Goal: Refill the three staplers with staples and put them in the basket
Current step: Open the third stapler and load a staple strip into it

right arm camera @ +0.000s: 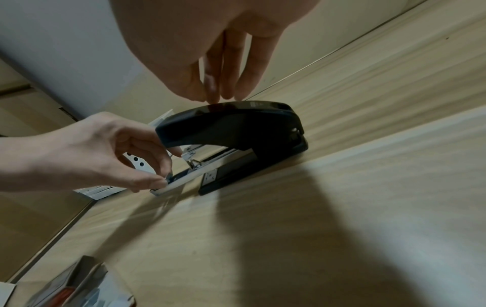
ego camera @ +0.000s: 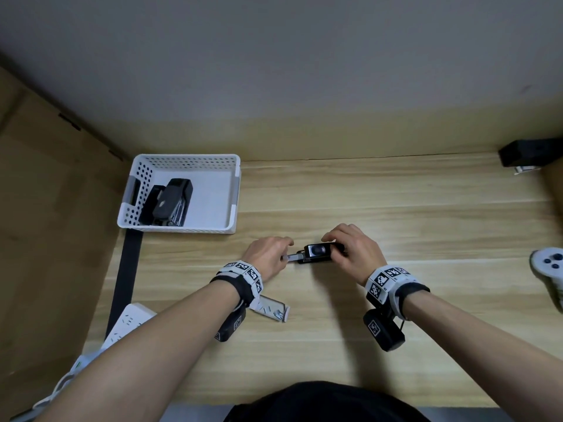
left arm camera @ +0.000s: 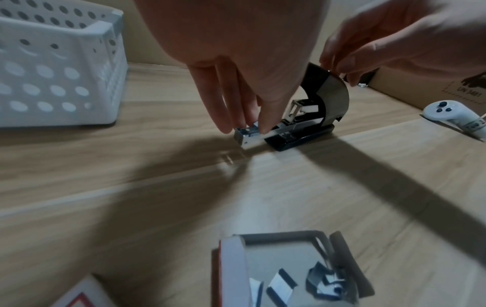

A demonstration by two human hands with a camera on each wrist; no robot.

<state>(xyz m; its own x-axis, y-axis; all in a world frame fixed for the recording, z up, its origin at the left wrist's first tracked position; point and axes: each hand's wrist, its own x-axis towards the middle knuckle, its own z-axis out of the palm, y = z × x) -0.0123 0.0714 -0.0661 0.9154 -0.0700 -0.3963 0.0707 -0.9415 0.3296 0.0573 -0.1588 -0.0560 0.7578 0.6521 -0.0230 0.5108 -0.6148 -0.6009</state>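
Nearest the person, an open staple box [left arm camera: 294,270] is seen on the table [ego camera: 396,208], with loose strips of staples inside it. It lies close by the left wrist.

A little farther out, the stapler [ego camera: 316,252] is set on the table between the two hands. Its metal tray [left arm camera: 256,133] is pulled out toward the person's left. The end of the tray is pinched by the left hand [ego camera: 268,254], with thumb and fingers pressed on it. The black top of the stapler is touched by the right hand [ego camera: 355,249], whose fingers [right arm camera: 223,87] are bunched together on it.

The stapler is laid long ways from left to right. Its front, where the tray comes out, is pointed left, and its hinge end is pointed right.

Some things could go wrong from here. The tray could be jammed if it is pushed in crooked. A finger could be nipped if the tray snaps shut. The stapler could be slid along the table if the top is not held down well. Whether staples are in the tray cannot be told.

Farthest away, at the left, the white basket [ego camera: 234,193] is seen. At least one dark stapler [ego camera: 170,199] is already lying in it.
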